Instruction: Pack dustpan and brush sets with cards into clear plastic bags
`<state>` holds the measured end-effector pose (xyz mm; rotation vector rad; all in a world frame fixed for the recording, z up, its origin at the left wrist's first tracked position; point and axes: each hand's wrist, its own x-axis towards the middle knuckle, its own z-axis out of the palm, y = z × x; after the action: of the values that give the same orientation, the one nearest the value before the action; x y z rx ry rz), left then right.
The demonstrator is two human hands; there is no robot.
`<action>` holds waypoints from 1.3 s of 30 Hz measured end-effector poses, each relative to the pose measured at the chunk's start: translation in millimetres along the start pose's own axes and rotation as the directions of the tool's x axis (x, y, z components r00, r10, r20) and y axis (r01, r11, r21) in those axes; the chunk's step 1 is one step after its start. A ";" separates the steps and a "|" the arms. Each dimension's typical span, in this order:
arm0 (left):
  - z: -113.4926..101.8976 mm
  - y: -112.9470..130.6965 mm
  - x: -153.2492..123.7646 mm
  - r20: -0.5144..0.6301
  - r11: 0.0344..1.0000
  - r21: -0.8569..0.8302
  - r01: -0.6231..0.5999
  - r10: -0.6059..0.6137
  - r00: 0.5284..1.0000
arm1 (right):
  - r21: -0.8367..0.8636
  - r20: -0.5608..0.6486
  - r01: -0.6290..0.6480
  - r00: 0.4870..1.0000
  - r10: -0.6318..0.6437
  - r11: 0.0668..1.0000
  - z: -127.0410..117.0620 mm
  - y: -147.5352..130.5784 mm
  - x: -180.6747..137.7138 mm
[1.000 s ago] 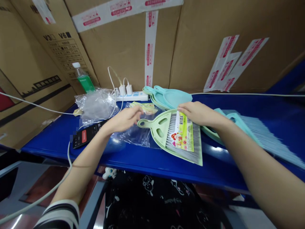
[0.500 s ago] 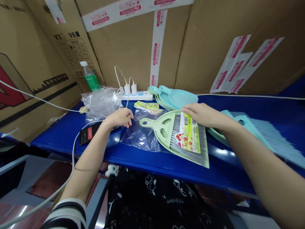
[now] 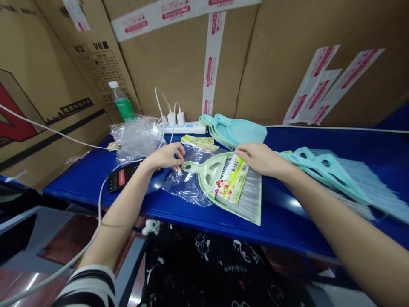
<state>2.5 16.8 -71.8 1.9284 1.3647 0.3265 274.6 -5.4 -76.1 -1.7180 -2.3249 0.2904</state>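
Observation:
A pale green dustpan with a grey brush and a colourful paper label lies on the blue shelf. My right hand rests on its far edge, fingers curled over the label's top. A clear plastic bag lies under the dustpan's handle end. My left hand pinches the bag's near left edge, fingers closed on the film.
A phone on a white cable lies left of the bag. Behind are crumpled plastic, a green bottle, a power strip, stacked teal dustpans and loose labels. Teal brushes lie right. Cardboard boxes wall the back.
The dustpan set has slid left and turned, its handle now over the plastic bag. My left hand moved back to the bag's edge near the handle. My right hand followed the dustpan.

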 end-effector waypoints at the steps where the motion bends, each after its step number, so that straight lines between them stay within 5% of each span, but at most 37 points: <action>1: -0.1 0.6 0.0 0.003 1.000 0.007 0.011 -0.011 1.000 | 0.003 -0.004 0.007 1.000 -0.007 1.000 0.6 0.6 0.6; 11: -2.2 13.0 -2.8 -0.077 0.926 0.372 0.071 -0.045 0.996 | 0.107 0.072 0.048 0.996 -0.056 0.993 -0.9 3.2 1.2; 16: -2.1 16.5 -4.2 -0.048 0.918 0.384 0.095 -0.082 0.995 | 0.345 0.221 0.041 0.967 -0.124 0.938 -7.0 11.1 0.9; 22: -0.4 15.2 -3.3 -0.054 0.912 0.392 0.118 -0.105 0.993 | 0.502 0.211 -0.035 0.974 -0.083 0.864 -6.3 15.4 0.8; 30: -4.5 9.4 -1.0 -0.078 0.872 0.467 0.146 -0.124 0.989 | 0.821 0.333 -0.309 0.942 0.036 0.481 -3.6 1.5 -2.4; 36: -8.3 6.0 2.1 -0.143 0.820 0.537 0.196 -0.141 0.980 | 0.919 0.322 -0.337 0.941 0.101 0.206 3.0 -20.3 -2.9; 39: -9.2 4.2 2.0 -0.168 0.814 0.541 0.210 -0.140 0.976 | 0.930 0.311 -0.326 0.944 0.113 0.168 8.2 -26.6 -4.3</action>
<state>1.0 21.8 -62.9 2.2451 1.8600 -0.0657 249.1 -17.4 -76.3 -1.2232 -1.1919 1.6413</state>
